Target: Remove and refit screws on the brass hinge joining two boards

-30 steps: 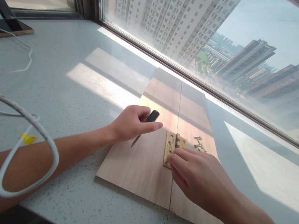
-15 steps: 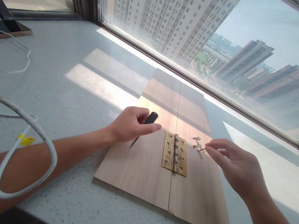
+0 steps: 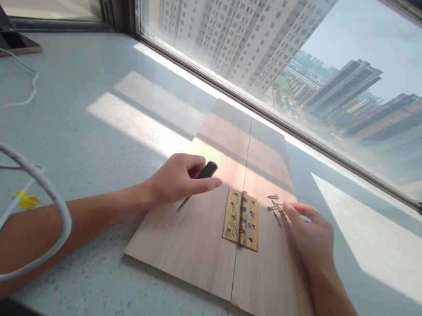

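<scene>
Setting: speckled grey stone sill (image 3: 100,74) under a wide window (image 3: 289,48); high-rise blocks outside, sun patches across the surface.
Boards: two wooden panels (image 3: 199,240) laid flat side by side, long edges touching, seam running away from the viewer.
Hinge: brass hinge (image 3: 241,226) opened flat across the seam, one leaf on each panel, knuckle on the joint; screw holes visible, none seen filled.
Left hand: left hand (image 3: 176,180) resting on the left panel, fingers curled round a screwdriver (image 3: 196,184); black handle poking out past the forefinger, thin shaft angled down toward the wrist side, tip on the wood.
Right hand: right hand (image 3: 308,234) on the right panel, fingers loosely bent, fingertips touching the small pile of screws (image 3: 274,207); whether a screw is pinched yet, cannot tell.
Screws: silver, loose, just right of the hinge, near its far end.
Cable: white cable (image 3: 29,195) looping over the left forearm, yellow tag (image 3: 26,200) on it.
Writing: none legible on tag, hinge or tool.
Far left: dark flat object (image 3: 3,42) at the sill's edge.
</scene>
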`<state>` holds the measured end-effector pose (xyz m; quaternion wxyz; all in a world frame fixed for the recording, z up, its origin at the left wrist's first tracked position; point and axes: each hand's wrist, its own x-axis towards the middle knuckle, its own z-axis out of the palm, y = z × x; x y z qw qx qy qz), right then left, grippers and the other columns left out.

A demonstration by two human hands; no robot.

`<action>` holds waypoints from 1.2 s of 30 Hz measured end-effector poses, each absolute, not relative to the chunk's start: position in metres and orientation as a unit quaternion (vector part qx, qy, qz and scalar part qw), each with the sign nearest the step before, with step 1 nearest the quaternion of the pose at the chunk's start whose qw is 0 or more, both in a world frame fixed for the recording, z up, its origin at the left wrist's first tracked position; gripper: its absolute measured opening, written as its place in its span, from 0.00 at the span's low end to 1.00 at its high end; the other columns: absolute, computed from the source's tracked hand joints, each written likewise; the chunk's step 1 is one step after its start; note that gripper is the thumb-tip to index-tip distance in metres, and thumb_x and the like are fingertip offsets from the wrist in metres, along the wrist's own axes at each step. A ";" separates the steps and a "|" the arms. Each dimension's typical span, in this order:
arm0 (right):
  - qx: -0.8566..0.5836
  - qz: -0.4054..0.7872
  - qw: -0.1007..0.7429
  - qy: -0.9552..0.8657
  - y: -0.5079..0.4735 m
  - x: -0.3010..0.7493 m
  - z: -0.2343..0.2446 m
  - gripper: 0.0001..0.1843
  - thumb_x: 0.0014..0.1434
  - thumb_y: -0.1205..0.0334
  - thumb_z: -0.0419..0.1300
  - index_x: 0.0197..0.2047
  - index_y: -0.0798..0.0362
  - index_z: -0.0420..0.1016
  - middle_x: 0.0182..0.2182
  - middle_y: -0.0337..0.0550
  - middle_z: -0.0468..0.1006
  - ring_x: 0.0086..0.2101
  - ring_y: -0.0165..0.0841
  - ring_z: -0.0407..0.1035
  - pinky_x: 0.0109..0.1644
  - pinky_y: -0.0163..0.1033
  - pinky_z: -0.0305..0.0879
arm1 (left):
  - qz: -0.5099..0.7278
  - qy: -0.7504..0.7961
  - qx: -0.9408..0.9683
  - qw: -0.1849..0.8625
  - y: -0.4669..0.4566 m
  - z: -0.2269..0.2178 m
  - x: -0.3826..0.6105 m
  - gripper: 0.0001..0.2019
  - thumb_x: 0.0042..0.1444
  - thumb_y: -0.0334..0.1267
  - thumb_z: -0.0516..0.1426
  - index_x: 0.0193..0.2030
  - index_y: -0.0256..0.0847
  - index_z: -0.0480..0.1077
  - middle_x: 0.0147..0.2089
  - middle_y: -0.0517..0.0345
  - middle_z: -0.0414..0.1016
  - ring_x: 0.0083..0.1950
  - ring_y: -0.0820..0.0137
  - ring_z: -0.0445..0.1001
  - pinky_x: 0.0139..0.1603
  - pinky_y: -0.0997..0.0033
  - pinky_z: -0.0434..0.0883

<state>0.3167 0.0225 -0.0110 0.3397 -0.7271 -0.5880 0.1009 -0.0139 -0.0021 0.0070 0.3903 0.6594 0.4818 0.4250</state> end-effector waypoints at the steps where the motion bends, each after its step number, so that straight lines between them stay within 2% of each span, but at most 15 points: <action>1: -0.720 0.094 0.334 -0.600 0.023 0.316 -0.011 0.16 0.49 0.47 0.63 0.30 0.52 0.80 0.33 0.45 0.81 0.36 0.42 0.73 0.44 0.46 0.66 | 0.425 0.482 0.660 0.388 -0.002 0.007 -0.014 0.24 0.52 0.49 0.61 0.20 0.40 0.52 0.20 0.68 0.50 0.22 0.79 0.50 0.22 0.75 0.50; 6: -0.684 0.077 0.307 -0.657 0.025 0.313 -0.013 0.15 0.52 0.47 0.61 0.31 0.48 0.81 0.37 0.42 0.81 0.41 0.42 0.72 0.50 0.48 0.63 | 0.419 0.487 0.665 0.381 -0.002 0.007 -0.013 0.23 0.53 0.49 0.61 0.20 0.40 0.52 0.20 0.68 0.50 0.22 0.79 0.50 0.22 0.75 0.50; 10: -0.683 0.074 0.315 -0.655 0.022 0.315 -0.015 0.16 0.56 0.48 0.57 0.36 0.49 0.81 0.39 0.44 0.81 0.43 0.42 0.72 0.48 0.48 0.65 | 0.413 0.490 0.665 0.382 -0.002 0.009 -0.014 0.23 0.53 0.48 0.60 0.20 0.40 0.52 0.20 0.68 0.50 0.22 0.78 0.50 0.22 0.75 0.50; 15: -0.670 0.077 0.325 -0.663 0.017 0.317 -0.015 0.11 0.54 0.53 0.59 0.35 0.49 0.78 0.40 0.44 0.79 0.44 0.43 0.71 0.49 0.50 0.65 | 0.410 0.498 0.662 0.382 -0.002 0.009 -0.014 0.23 0.53 0.48 0.60 0.20 0.41 0.52 0.20 0.68 0.50 0.23 0.78 0.50 0.22 0.74 0.49; 20: -0.632 0.081 0.317 -0.703 0.015 0.315 -0.012 0.12 0.53 0.53 0.61 0.40 0.47 0.77 0.43 0.44 0.78 0.48 0.43 0.67 0.55 0.53 0.61 | 0.413 0.493 0.666 0.380 -0.002 0.008 -0.015 0.23 0.53 0.49 0.60 0.20 0.40 0.52 0.21 0.68 0.50 0.23 0.78 0.49 0.22 0.74 0.49; 24: -0.618 0.070 0.326 -0.712 0.013 0.316 -0.013 0.09 0.52 0.55 0.60 0.36 0.48 0.74 0.45 0.45 0.76 0.49 0.43 0.66 0.55 0.52 0.61 | 0.411 0.489 0.670 0.379 -0.002 0.008 -0.015 0.23 0.53 0.49 0.60 0.20 0.40 0.52 0.21 0.68 0.50 0.23 0.78 0.50 0.22 0.75 0.50; 31: -0.614 0.029 0.282 -0.737 0.006 0.320 -0.015 0.05 0.47 0.63 0.57 0.29 0.48 0.73 0.39 0.43 0.76 0.45 0.44 0.64 0.51 0.53 0.61 | 0.409 0.484 0.671 0.385 -0.003 0.008 -0.015 0.23 0.53 0.48 0.60 0.20 0.40 0.52 0.20 0.68 0.50 0.22 0.78 0.50 0.22 0.75 0.50; 36: -0.585 0.014 0.279 -0.762 0.005 0.317 -0.014 0.05 0.50 0.63 0.57 0.28 0.47 0.75 0.40 0.42 0.75 0.45 0.42 0.65 0.52 0.49 0.61 | 0.413 0.485 0.672 0.378 -0.003 0.008 -0.015 0.23 0.53 0.48 0.60 0.20 0.40 0.52 0.20 0.68 0.50 0.22 0.79 0.50 0.22 0.75 0.50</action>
